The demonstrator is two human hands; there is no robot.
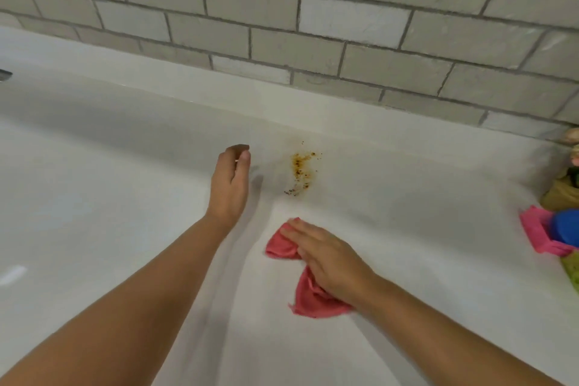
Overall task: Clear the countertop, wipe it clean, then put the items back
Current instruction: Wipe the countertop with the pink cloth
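A white worktop (125, 197) runs along a grey tiled wall (282, 9), with a small orange-brown stain (302, 171) of crumbs near its back edge. The right hand (329, 260) lies flat with straight fingers on a crumpled pink cloth (310, 301), nearer the front edge than the stain. The left hand (230, 185) hovers just left of the stain, fingers loosely curled and holding nothing, while a pink holder (535, 232) with a blue item (565, 226) sits at the right edge.
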